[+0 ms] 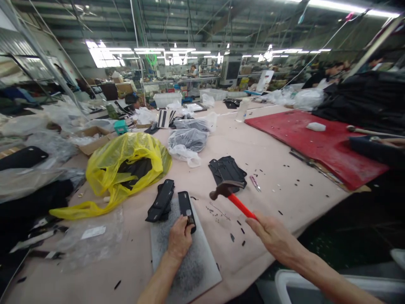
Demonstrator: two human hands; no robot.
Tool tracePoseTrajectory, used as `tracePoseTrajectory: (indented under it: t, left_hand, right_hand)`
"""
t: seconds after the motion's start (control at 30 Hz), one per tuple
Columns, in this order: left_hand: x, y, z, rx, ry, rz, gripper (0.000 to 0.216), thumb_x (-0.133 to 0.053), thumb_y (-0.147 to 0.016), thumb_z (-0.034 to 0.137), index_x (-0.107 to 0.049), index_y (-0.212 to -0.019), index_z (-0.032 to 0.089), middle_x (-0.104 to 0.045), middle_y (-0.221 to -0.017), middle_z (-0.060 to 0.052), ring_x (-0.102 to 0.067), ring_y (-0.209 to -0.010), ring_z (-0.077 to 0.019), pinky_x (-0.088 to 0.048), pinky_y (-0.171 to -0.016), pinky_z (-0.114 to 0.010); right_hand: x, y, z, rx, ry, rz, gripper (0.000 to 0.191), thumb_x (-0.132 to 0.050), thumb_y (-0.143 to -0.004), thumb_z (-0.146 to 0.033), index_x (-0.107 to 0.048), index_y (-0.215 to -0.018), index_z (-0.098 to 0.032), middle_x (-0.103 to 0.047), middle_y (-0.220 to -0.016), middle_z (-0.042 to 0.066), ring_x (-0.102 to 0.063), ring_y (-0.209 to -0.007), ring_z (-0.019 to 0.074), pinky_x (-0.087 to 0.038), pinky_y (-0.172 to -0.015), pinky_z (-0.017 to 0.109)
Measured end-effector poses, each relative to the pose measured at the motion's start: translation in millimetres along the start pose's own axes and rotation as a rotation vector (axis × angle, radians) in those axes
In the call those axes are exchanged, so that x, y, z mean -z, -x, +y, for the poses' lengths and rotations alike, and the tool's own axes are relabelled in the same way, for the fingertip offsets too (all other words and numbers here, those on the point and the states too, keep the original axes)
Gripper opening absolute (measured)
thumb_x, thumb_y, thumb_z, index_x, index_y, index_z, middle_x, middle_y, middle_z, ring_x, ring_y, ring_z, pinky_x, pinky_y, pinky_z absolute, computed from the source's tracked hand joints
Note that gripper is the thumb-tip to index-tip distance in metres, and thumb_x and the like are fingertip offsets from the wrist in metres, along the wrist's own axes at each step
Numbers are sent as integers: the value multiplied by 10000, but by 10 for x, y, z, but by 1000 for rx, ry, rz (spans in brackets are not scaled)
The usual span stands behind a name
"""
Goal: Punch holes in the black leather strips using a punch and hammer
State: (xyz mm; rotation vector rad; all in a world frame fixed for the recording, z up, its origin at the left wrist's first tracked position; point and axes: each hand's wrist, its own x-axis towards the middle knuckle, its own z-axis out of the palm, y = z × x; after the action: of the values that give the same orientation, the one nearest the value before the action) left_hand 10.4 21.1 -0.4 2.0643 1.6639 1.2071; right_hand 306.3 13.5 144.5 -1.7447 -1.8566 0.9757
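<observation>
My right hand (268, 234) is wrapped round the red handle of a claw hammer (242, 205), whose dark head is raised above the table. My left hand (180, 237) is closed at the lower end of a black strip-shaped piece (183, 202). Between its fingertips is a small dark, metallic-looking item (190, 219), too small to name. The strip lies on a grey, speckled board (190, 270). Beside it, a few similar black pieces (162, 200) overlap at the board's upper left edge. Another stack of black pieces (226, 169) lies beyond the hammer head.
A yellow plastic bag (152, 147) with black material inside stands to the left. Pink-handled snips (255, 183) and scattered black bits lie on the right. A red board (303, 131) covers the far right; a white bin (284, 280) sits below the table edge.
</observation>
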Motion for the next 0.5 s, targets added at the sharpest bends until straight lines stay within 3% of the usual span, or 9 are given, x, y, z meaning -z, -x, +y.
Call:
tracePoseTrajectory:
  t: [0.13, 0.2, 0.27, 0.37, 0.5]
  left_hand:
    - [-26, 32, -52, 42, 26, -27, 130, -536, -874, 178, -646, -930, 219, -732, -913, -51, -710, -890, -232, -588, -813, -375]
    - [-27, 42, -66, 64, 36, -36, 151, -540, -877, 185, -658, -965, 214, -738, -953, -59, -712, -913, -237, -586, -827, -381]
    - [-21, 40, -70, 82, 50, -47, 179, -542, -877, 189, -661, -1009, 211, -742, -983, -63, -711, -943, -238, -584, -845, -384]
    - [-9, 23, -62, 99, 56, -66, 207, -543, -875, 199, -662, -1044, 206, -748, -1017, -67, -709, -973, -239, -583, -863, -388]
    - [-6, 13, -55, 111, 25, -71, 222, -537, -875, 219, -676, -1045, 195, -753, -1042, -77, -708, -997, -252, -582, -876, -409]
  right_hand:
    - [-196, -2, 787, -380, -203, -20, 434, -340, -890, -603, -430, -676, -237, -350, -490, -67, -299, -388, 110, -251, -421, 247]
    - [-308, -13, 1065, -391, -10, 73, 372, -341, -917, -500, -490, -717, -225, -434, -533, -32, -405, -430, 138, -340, -458, 262]
    - [-420, -57, 1141, -264, 243, 202, 257, -412, -904, -381, -580, -840, -197, -590, -737, 62, -566, -655, 204, -458, -630, 328]
    - [-662, -173, 854, -16, 361, 278, 327, -495, -870, -275, -580, -1169, -173, -587, -1192, 158, -549, -1062, 290, -432, -926, 445]
    - [-1195, -311, 131, 289, 182, 167, 410, -552, -861, -230, -548, -1271, -219, -544, -1295, 111, -481, -1192, 279, -382, -1016, 441]
